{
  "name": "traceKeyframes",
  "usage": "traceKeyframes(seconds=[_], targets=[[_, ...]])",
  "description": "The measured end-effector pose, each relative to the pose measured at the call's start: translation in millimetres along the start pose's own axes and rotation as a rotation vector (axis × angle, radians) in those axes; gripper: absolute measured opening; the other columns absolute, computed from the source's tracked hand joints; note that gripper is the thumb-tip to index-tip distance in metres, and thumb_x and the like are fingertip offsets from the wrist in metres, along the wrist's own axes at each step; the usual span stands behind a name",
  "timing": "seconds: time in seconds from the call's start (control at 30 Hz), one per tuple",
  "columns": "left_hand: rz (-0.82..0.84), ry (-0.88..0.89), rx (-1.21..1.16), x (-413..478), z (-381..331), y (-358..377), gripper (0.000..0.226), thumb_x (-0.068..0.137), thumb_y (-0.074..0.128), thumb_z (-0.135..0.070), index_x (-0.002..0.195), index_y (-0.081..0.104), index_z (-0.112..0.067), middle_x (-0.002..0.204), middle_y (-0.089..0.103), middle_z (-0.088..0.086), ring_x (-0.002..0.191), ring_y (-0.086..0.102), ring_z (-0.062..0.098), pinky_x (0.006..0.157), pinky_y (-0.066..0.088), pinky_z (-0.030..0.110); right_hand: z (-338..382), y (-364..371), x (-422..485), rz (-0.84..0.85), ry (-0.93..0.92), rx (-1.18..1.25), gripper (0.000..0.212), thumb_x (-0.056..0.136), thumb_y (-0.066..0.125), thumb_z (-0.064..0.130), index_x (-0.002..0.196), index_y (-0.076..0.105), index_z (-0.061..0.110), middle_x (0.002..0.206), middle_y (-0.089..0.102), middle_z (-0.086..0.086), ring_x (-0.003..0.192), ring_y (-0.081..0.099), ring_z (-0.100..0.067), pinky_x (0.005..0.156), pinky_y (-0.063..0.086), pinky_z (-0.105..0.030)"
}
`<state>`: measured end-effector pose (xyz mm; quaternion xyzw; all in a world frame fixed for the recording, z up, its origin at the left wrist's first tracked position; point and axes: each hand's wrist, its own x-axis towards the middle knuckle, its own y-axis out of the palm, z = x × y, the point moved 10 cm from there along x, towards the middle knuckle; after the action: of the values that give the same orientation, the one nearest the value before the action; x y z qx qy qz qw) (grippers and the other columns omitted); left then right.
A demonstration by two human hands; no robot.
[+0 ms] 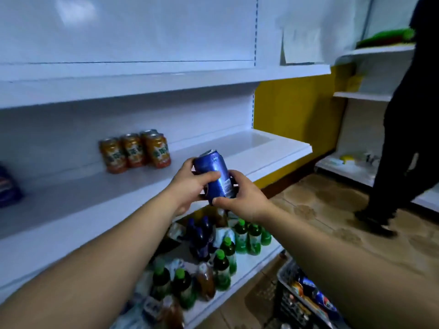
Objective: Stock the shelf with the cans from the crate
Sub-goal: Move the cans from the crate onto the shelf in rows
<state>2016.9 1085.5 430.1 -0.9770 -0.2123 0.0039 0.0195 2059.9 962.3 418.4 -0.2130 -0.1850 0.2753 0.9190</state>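
Note:
A blue can (217, 173) is tilted in mid-air just in front of the white middle shelf (237, 153). My left hand (192, 184) grips it from the left, thumb across its front. My right hand (240, 195) holds its lower right side, fingers curled round the base. Several orange cans (135, 150) stand grouped on the same shelf, up and to the left of the blue can. The dark crate (288, 295) sits on the floor at the bottom right with more cans (316, 295) inside.
The bottom shelf (249, 264) carries several green-capped bottles (247, 236) and dark bottles. A blue packet (8, 186) lies at the left end of the middle shelf. A person in dark clothes (403, 129) stands on the right by another shelf unit.

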Motion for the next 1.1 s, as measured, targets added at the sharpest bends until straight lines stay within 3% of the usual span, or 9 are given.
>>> traceKeyframes(seconds=[0.1, 0.27, 0.4, 0.53, 0.63, 0.77, 0.87, 0.97, 1.1], targets=[[-0.165, 0.062, 0.07, -26.9, -14.6, -82.8, 0.043, 0.078, 0.074, -0.004, 0.102, 0.048, -0.028, 0.106, 0.063, 0.002, 0.093, 0.064, 0.024, 0.075, 0.056, 0.044, 48.3, 66.1, 5.0, 0.162, -0.086, 0.004, 0.071, 0.077, 0.078, 0.027, 0.137, 0.042, 0.02, 0.121, 0.058, 0.001, 0.106, 0.059, -0.013, 0.084, 0.05, -0.026], [-0.414, 0.063, 0.242, -81.9, -17.5, -205.8, 0.056, 0.074, 0.077, -0.005, 0.113, 0.044, -0.03, 0.106, 0.059, -0.004, 0.101, 0.058, 0.02, 0.094, 0.05, 0.047, 95.6, 178.0, 7.2, 0.404, -0.123, -0.179, 0.088, 0.082, 0.07, 0.044, 0.151, 0.024, 0.018, 0.15, 0.037, -0.007, 0.132, 0.042, -0.021, 0.104, 0.04, -0.034], [-0.579, 0.018, 0.337, -126.4, -1.0, -285.7, 0.062, 0.072, 0.079, -0.006, 0.122, 0.046, -0.025, 0.11, 0.056, -0.004, 0.106, 0.055, 0.019, 0.096, 0.045, 0.038, 114.9, 257.9, 5.8, 0.546, -0.208, -0.418, 0.079, 0.087, 0.059, 0.055, 0.149, 0.029, 0.018, 0.153, 0.033, -0.008, 0.136, 0.037, -0.024, 0.11, 0.033, -0.034], [-0.708, 0.036, 0.289, -153.1, 12.2, -341.6, 0.073, 0.072, 0.079, -0.006, 0.134, 0.042, -0.02, 0.114, 0.055, -0.003, 0.106, 0.053, 0.018, 0.094, 0.043, 0.033, 126.3, 310.7, 11.3, 0.599, -0.303, -0.654, 0.074, 0.086, 0.044, 0.07, 0.143, 0.039, 0.023, 0.148, 0.039, -0.006, 0.134, 0.036, -0.027, 0.109, 0.031, -0.044], [-0.722, 0.042, 0.315, -150.1, 17.8, -363.2, 0.082, 0.07, 0.081, -0.007, 0.136, 0.036, -0.023, 0.126, 0.054, 0.0, 0.114, 0.051, 0.02, 0.099, 0.042, 0.037, 127.6, 330.3, 21.5, 0.627, -0.344, -0.786, 0.074, 0.087, 0.031, 0.074, 0.145, 0.034, 0.028, 0.154, 0.03, -0.006, 0.139, 0.026, -0.03, 0.111, 0.021, -0.051], [-0.591, -0.02, 0.301, -136.7, 31.1, -369.9, 0.094, 0.073, 0.072, 0.002, 0.144, 0.02, -0.032, 0.128, 0.053, 0.003, 0.115, 0.051, 0.023, 0.096, 0.043, 0.039, 120.0, 342.1, 34.2, 0.668, -0.344, -0.868, 0.082, 0.083, 0.022, 0.081, 0.151, 0.014, 0.036, 0.162, 0.007, -0.004, 0.147, 0.006, -0.031, 0.114, 0.007, -0.057], [-0.615, 0.014, 0.318, -130.9, 33.7, -375.4, 0.091, 0.074, 0.073, 0.002, 0.141, 0.024, -0.033, 0.124, 0.054, -0.001, 0.11, 0.053, 0.019, 0.092, 0.044, 0.036, 117.8, 346.0, 37.1, 0.695, -0.354, -0.914, 0.084, 0.083, 0.019, 0.081, 0.152, 0.007, 0.036, 0.162, 0.002, -0.004, 0.147, 0.002, -0.032, 0.114, 0.007, -0.059], [-0.709, 0.069, 0.328, -122.7, 34.0, -378.8, 0.09, 0.071, 0.08, -0.009, 0.138, 0.026, -0.034, 0.131, 0.049, -0.003, 0.117, 0.05, 0.02, 0.099, 0.043, 0.04, 118.7, 347.2, 35.5, 0.728, -0.383, -0.944, 0.084, 0.084, 0.018, 0.08, 0.152, 0.004, 0.034, 0.162, 0.001, -0.005, 0.147, 0.002, -0.033, 0.115, 0.006, -0.058], [-0.638, 0.037, 0.307, -109.1, 43.9, -377.5, 0.097, 0.074, 0.069, 0.005, 0.143, 0.017, -0.039, 0.132, 0.047, -0.002, 0.12, 0.047, 0.022, 0.1, 0.042, 0.041, 117.8, 345.8, 35.3, 0.729, -0.385, -0.904, 0.083, 0.085, 0.019, 0.079, 0.153, 0.003, 0.035, 0.162, -0.002, -0.004, 0.147, -0.002, -0.032, 0.116, 0.002, -0.056]])
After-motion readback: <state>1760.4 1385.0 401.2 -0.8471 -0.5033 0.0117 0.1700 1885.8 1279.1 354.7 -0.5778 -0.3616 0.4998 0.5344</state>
